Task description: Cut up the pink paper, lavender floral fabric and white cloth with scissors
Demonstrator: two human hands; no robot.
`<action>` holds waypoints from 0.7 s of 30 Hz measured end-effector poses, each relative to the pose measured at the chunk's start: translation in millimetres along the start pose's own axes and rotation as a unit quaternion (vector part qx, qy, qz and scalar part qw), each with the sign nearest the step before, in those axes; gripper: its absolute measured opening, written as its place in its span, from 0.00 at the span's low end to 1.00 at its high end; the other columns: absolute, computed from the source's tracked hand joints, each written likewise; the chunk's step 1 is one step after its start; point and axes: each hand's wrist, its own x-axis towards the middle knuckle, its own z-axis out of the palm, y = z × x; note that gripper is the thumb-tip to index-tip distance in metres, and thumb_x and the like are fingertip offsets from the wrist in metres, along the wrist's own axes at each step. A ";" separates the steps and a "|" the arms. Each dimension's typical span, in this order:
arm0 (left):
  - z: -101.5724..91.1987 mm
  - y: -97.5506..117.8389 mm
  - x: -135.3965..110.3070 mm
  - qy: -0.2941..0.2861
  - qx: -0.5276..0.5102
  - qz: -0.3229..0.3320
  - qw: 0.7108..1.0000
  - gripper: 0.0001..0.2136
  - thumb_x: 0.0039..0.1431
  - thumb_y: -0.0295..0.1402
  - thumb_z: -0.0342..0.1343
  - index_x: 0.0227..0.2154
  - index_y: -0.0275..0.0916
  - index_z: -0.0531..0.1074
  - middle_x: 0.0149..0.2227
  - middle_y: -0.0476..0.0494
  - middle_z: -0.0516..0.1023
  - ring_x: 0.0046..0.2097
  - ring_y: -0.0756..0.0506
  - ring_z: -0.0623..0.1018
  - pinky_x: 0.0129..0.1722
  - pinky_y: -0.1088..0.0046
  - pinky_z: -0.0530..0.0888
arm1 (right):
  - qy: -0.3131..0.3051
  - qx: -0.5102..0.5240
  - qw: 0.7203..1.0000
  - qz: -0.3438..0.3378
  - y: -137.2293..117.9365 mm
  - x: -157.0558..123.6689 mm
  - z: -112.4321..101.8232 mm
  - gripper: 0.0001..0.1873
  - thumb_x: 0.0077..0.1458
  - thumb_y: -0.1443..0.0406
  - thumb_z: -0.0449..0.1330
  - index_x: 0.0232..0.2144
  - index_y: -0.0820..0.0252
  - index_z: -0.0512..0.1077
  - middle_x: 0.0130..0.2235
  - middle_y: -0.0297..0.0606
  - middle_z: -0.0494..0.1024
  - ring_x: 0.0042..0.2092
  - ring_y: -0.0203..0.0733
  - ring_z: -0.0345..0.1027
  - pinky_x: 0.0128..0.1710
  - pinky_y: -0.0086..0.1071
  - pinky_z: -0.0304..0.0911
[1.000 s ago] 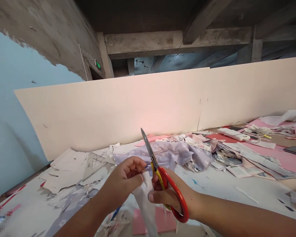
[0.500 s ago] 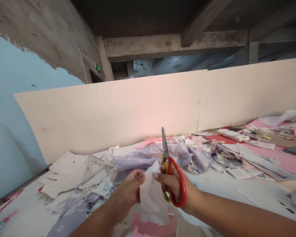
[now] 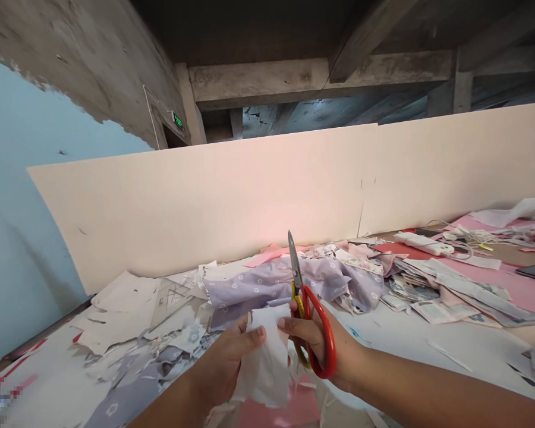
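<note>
Head cam view: the right hand [image 3: 305,339] has its fingers through the handles of a pair of red-and-yellow-handled scissors [image 3: 331,345], gripping them with the blades pressed together. The tips point up and away, long axis nearly vertical with a slight lean left. Just beside it, the left hand [image 3: 225,362] pinches a white scrap [image 3: 263,371], though I can't tell if that's thin cloth or paper. Compared with half a second back, the scrap sits lower and the blades lean a touch further left. The left fingers are mostly hidden behind the scrap. Lilac floral fabric [image 3: 267,288] lies bunched behind the blades, toward the far edge of the bench [image 3: 383,342], and a pink sheet [image 3: 280,413] below the scrap gets cut off by the bottom of the frame.
</note>
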 end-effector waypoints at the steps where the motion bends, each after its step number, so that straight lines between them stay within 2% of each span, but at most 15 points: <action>1: -0.9 -0.4 0.1 0.007 0.004 -0.011 1.000 0.17 0.47 0.33 0.58 0.41 0.35 0.67 0.28 0.40 0.76 0.29 0.43 0.76 0.25 0.71 0.69 | -0.004 -0.015 1.000 0.001 0.2 0.3 -0.3 0.20 0.35 0.62 0.65 0.27 0.57 0.57 0.22 0.25 0.62 0.23 0.31 0.59 0.23 0.25 0.55; 4: -2.3 3.2 0.8 0.049 0.010 -0.027 0.998 0.12 0.44 0.32 0.60 0.34 0.36 0.67 0.26 0.42 0.75 0.26 0.43 0.76 0.24 0.69 0.70 | -0.040 -0.028 0.999 -0.014 -2.5 3.7 -2.1 0.20 0.40 0.52 0.61 0.26 0.59 0.58 0.22 0.29 0.65 0.24 0.34 0.62 0.25 0.28 0.59; 7: -0.9 16.0 0.8 0.131 0.015 0.022 0.991 0.09 0.47 0.34 0.57 0.30 0.36 0.67 0.25 0.43 0.75 0.26 0.45 0.75 0.24 0.69 0.71 | -0.065 -0.023 0.997 -0.046 -7.3 11.0 -6.6 0.24 0.43 0.45 0.56 0.26 0.60 0.59 0.24 0.34 0.69 0.31 0.38 0.68 0.34 0.31 0.62; 10: 0.9 32.5 -0.5 0.209 0.029 0.077 0.974 0.09 0.48 0.34 0.56 0.31 0.34 0.67 0.27 0.41 0.76 0.28 0.46 0.76 0.26 0.72 0.71 | -0.059 -0.063 0.995 -0.042 -8.8 18.1 -12.2 0.25 0.45 0.44 0.52 0.29 0.61 0.61 0.21 0.33 0.69 0.28 0.39 0.69 0.31 0.33 0.63; 13: 0.8 42.2 -1.4 0.259 0.036 0.105 0.960 0.13 0.47 0.32 0.57 0.36 0.34 0.67 0.29 0.41 0.76 0.30 0.45 0.76 0.27 0.72 0.71 | -0.071 -0.105 0.992 -0.023 -6.4 20.3 -14.4 0.21 0.46 0.48 0.55 0.28 0.61 0.61 0.20 0.32 0.68 0.25 0.38 0.68 0.28 0.34 0.64; 15: 0.1 41.7 -1.1 0.262 0.042 0.087 0.960 0.16 0.45 0.30 0.58 0.39 0.35 0.67 0.29 0.41 0.77 0.31 0.44 0.76 0.28 0.71 0.71 | -0.083 -0.092 0.992 -0.017 -4.8 18.6 -13.0 0.18 0.43 0.53 0.60 0.27 0.61 0.61 0.24 0.33 0.70 0.29 0.39 0.69 0.32 0.34 0.65; 18: 0.9 31.4 0.1 0.223 0.052 0.051 0.972 0.21 0.43 0.29 0.59 0.44 0.36 0.66 0.32 0.42 0.77 0.33 0.44 0.76 0.30 0.71 0.71 | -0.113 -0.052 0.992 -0.013 -5.1 13.8 -8.6 0.17 0.37 0.60 0.65 0.26 0.62 0.63 0.30 0.34 0.69 0.36 0.39 0.67 0.36 0.34 0.64; 21: 5.3 16.0 0.4 0.177 0.067 0.035 0.981 0.24 0.46 0.34 0.58 0.48 0.39 0.63 0.35 0.42 0.76 0.35 0.44 0.76 0.33 0.70 0.70 | -0.107 -0.040 0.993 -0.006 -6.4 10.1 -5.3 0.19 0.31 0.65 0.68 0.25 0.62 0.62 0.28 0.30 0.67 0.30 0.33 0.65 0.30 0.29 0.64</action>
